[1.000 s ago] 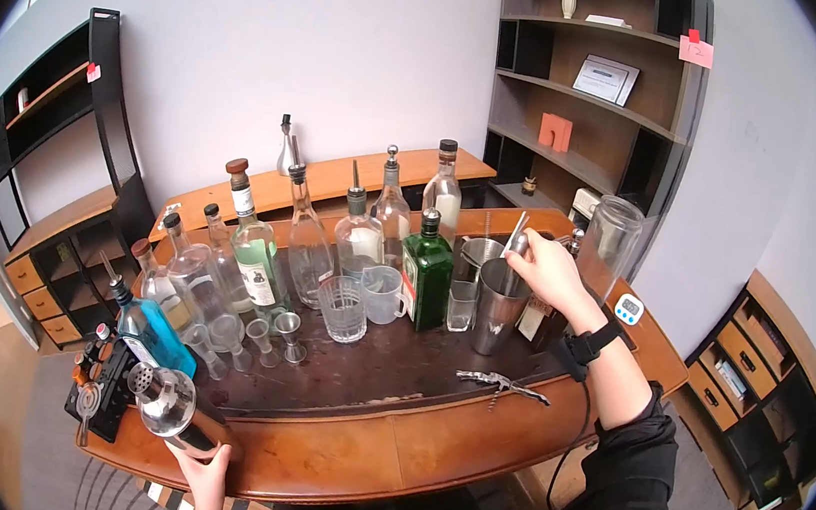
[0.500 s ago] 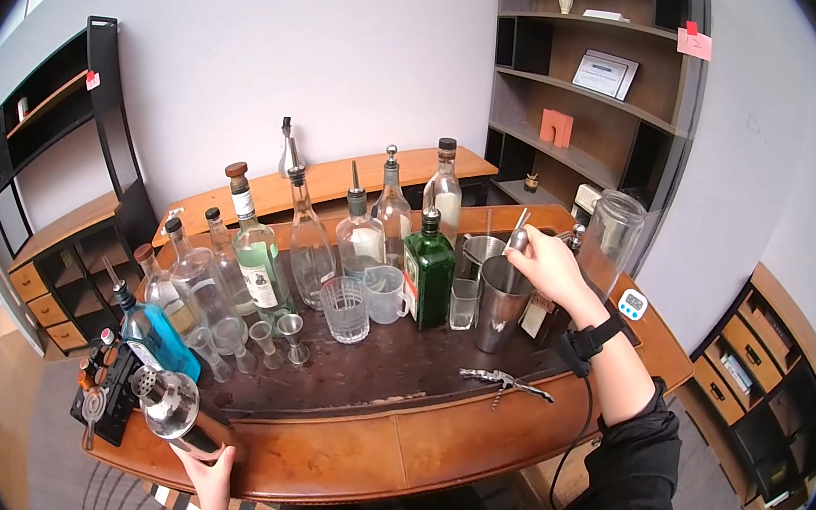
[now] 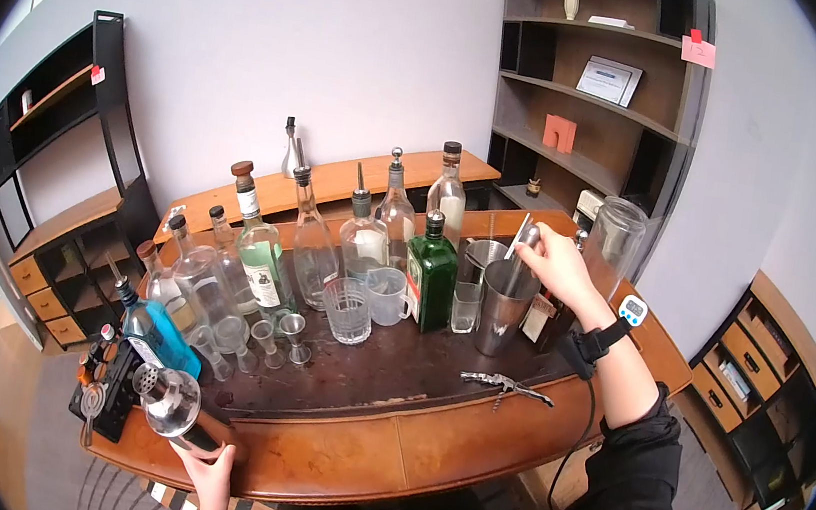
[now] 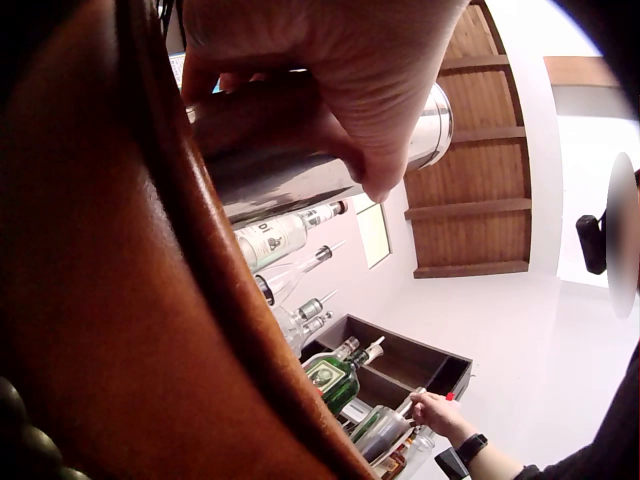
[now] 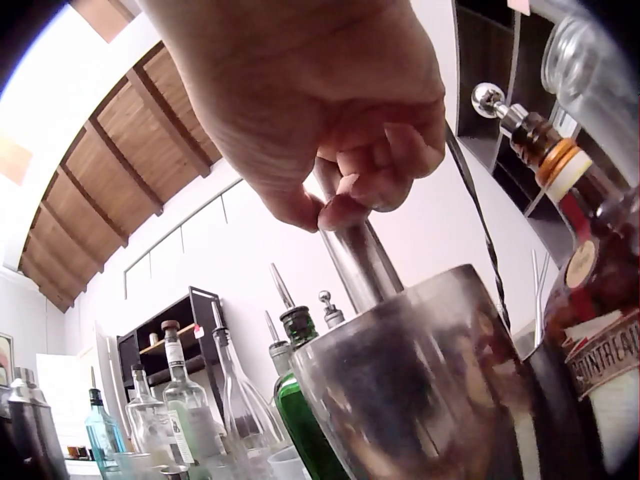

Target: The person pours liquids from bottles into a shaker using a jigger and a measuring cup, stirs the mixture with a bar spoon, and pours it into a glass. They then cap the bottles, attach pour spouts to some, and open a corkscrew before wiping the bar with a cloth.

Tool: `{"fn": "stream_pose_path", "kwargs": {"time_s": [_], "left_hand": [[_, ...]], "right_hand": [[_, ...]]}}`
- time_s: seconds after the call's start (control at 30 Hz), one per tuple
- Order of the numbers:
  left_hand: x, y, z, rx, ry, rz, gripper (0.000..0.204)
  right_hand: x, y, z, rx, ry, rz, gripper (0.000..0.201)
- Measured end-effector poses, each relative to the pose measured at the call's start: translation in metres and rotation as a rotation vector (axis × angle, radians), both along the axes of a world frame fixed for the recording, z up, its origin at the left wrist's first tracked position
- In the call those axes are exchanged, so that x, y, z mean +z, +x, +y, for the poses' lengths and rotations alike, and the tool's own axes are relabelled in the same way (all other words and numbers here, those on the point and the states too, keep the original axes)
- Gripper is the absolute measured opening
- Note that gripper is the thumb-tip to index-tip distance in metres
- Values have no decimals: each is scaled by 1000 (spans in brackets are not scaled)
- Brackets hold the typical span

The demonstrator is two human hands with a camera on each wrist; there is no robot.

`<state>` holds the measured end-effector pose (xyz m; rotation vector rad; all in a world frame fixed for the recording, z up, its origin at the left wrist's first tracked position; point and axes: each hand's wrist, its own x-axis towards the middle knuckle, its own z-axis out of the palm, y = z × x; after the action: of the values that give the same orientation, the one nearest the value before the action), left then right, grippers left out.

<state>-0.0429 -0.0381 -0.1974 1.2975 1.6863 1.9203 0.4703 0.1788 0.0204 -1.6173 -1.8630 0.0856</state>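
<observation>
My right hand (image 3: 558,264) grips the upper part of a steel muddler (image 5: 362,262), fingers curled round it. The muddler's lower end is hidden inside a tall metal shaker tin (image 3: 505,311), which stands upright toward the right of the table. At the front left edge, my left hand (image 3: 208,474) holds the body of a cocktail shaker (image 3: 172,404), whose perforated strainer top is exposed. The left wrist view shows the thumb and palm wrapped over the shiny shaker (image 4: 300,180). Beside the tin are a shot glass (image 3: 464,308) and a green bottle (image 3: 430,283).
Several bottles, including a blue one (image 3: 158,332), line the table's left and back. Metal jiggers (image 3: 294,338), a cut glass tumbler (image 3: 349,314) and a plastic jug (image 3: 388,298) stand mid-table. A hinged metal tool (image 3: 506,385) lies near the front, and a timer (image 3: 632,311) sits far right.
My right hand and the muddler have shifted slightly up and to the right over the tin. The left hand keeps its hold on the shaker; the head view sways a little.
</observation>
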Motion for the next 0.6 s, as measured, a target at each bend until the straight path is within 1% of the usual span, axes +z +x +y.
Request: {"fn": "stream_pose_path", "kwargs": {"time_s": [0.03, 0.17, 0.27, 0.33, 0.4, 0.47, 0.5, 0.6], "left_hand": [[2, 2, 0, 4, -1, -4, 100], [8, 6, -2, 1, -10, -13, 100], [7, 7, -1, 16, -4, -24, 100], [10, 9, -2, 34, 1, -34, 100], [18, 14, -2, 10, -19, -124, 99], [20, 15, -3, 9, -25, -131, 98], [21, 15, -3, 2, -31, -135, 98], [22, 17, -3, 7, -19, -120, 98]], "right_hand": [[0, 1, 2, 1, 21, 30, 43], [1, 1, 3, 18, 11, 2, 43], [-5, -1, 6, 43, -20, -45, 42], [-7, -2, 6, 24, -62, -45, 44], [-6, -6, 2, -1, -60, -54, 45], [-8, -6, 3, 20, -38, -30, 45], [-7, -7, 2, 33, -64, 2, 44], [-5, -8, 2, 18, -33, -37, 45]]}}
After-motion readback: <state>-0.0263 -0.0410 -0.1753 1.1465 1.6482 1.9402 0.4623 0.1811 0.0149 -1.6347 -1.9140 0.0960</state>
